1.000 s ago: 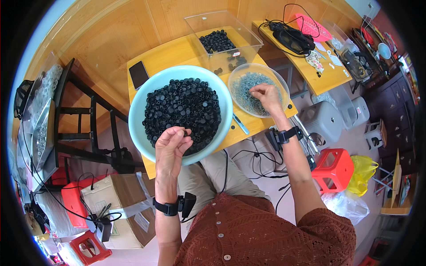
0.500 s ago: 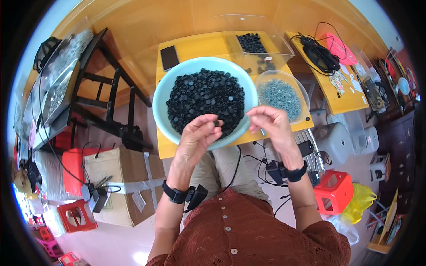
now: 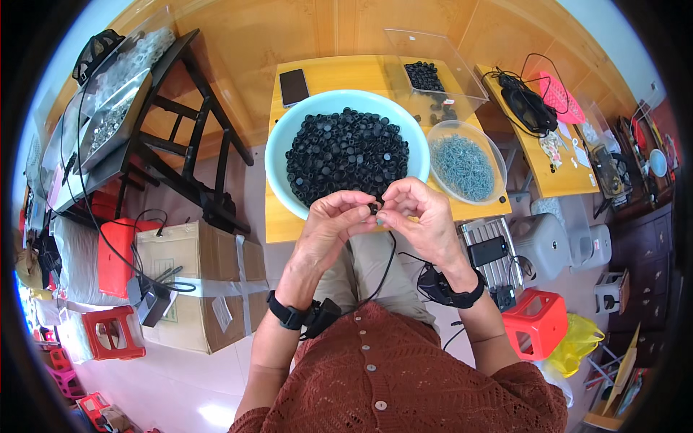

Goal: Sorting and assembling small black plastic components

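Note:
My left hand (image 3: 335, 225) pinches a small black plastic cap (image 3: 373, 208) between thumb and fingertips, over the near rim of a light-blue basin (image 3: 276, 169). Against it, my right hand (image 3: 420, 216) is closed in a pinch on a small screw (image 3: 380, 221), of which only a pale bit shows at the thumb tip. The fingertips of both hands meet around the cap. A heap of similar black caps (image 3: 346, 148) fills the basin. To its right stands a round clear tub (image 3: 498, 189) of silvery screws (image 3: 462, 167).
Behind the tub, a clear box (image 3: 473, 90) holds more black caps (image 3: 424, 76). A dark phone (image 3: 294, 87) lies at the yellow table's back left. On the floor are a taped carton (image 3: 191, 289) at left and a red stool (image 3: 534, 325) at right.
My right hand has moved left and in to meet my left hand, bringing the screw to the cap. The view has shifted slightly, so the basin appears farther right.

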### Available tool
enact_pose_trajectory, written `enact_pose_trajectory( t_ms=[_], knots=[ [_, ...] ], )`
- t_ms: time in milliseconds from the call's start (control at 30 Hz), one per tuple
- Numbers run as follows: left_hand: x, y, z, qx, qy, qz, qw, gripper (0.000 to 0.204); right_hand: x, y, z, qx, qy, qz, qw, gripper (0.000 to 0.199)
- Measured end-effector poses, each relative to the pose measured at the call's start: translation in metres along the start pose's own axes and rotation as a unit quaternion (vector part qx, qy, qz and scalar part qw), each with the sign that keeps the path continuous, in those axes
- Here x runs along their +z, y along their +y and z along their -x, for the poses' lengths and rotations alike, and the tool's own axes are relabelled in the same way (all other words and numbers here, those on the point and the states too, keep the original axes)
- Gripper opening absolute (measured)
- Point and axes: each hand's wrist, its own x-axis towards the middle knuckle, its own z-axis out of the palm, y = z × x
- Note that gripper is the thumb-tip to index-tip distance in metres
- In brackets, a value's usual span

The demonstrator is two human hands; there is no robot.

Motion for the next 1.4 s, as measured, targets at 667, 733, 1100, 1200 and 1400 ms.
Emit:
enact_pose_trajectory(
  t_ms=[667,733,1100,1200,1400],
  knots=[
    [0.004,-0.020,0.015,-0.039,-0.046,0.018,0.998,0.013,-0.002,-0.004,0.028,-0.008,-0.011,0.006,1.000,0.009],
    [0.006,-0.026,0.015,-0.040,-0.041,0.023,0.998,0.015,0.001,0.000,0.031,0.000,-0.024,-0.014,1.000,0.006],
    [-0.003,-0.045,0.014,-0.107,-0.018,0.161,0.981,0.018,0.007,-0.001,0.043,-0.123,0.059,0.139,0.981,0.016],
    [-0.003,-0.046,0.017,-0.112,-0.030,0.167,0.979,0.018,0.009,0.005,0.044,-0.164,0.075,0.198,0.963,0.013],
    [0.002,-0.049,0.023,-0.098,-0.019,0.180,0.978,0.018,0.011,0.007,0.044,-0.185,0.090,0.208,0.956,0.014]
  ],
)
